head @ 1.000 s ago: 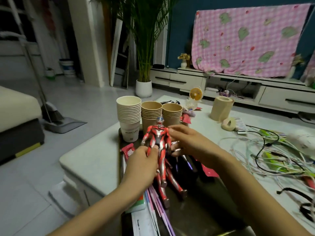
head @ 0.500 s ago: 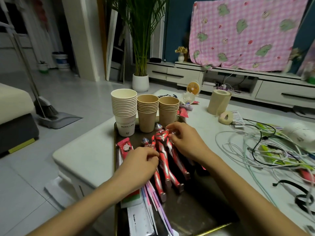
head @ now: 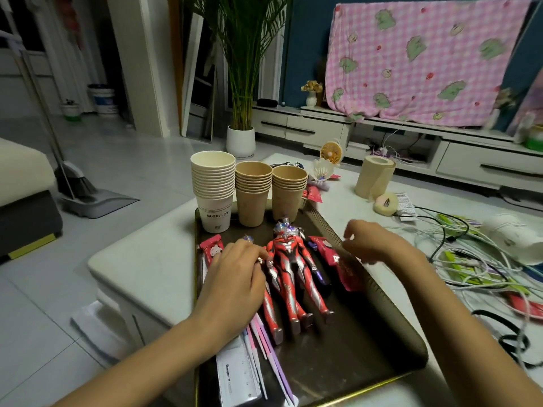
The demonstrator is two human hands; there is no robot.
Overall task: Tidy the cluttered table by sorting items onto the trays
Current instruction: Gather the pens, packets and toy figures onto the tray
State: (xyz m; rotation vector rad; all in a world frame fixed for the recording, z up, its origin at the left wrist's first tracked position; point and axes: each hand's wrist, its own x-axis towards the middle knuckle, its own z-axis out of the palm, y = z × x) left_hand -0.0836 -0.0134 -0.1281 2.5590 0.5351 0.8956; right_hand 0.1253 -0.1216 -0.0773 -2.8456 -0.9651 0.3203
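Observation:
A dark tray [head: 352, 351] lies on the white table [head: 152, 259]. A red and silver toy figure [head: 289, 259] lies face up in its middle. A second red figure [head: 271, 312] lies to its left, its torso hidden under my left hand [head: 235, 277], whose fingers curl over it. A purple figure [head: 318, 274] lies partly hidden on the right. My right hand [head: 373, 245] hovers over the tray's right rim, fingers loosely curled and holding nothing. Three cup stacks stand at the tray's far end: white [head: 213, 186], brown [head: 254, 186] and brown [head: 289, 186].
Red packets [head: 211, 249] [head: 329, 251], a ruler [head: 238, 371] and pink sticks [head: 264, 342] share the tray. Tangled cables [head: 470, 259], a paper roll [head: 374, 177], a tape roll [head: 386, 204] and a small fan [head: 330, 152] lie on the table to the right.
The red figure, held upright by both hands a second ago, now lies flat on the tray. My right hand has let go and moved right; my left hand stays on the left figure.

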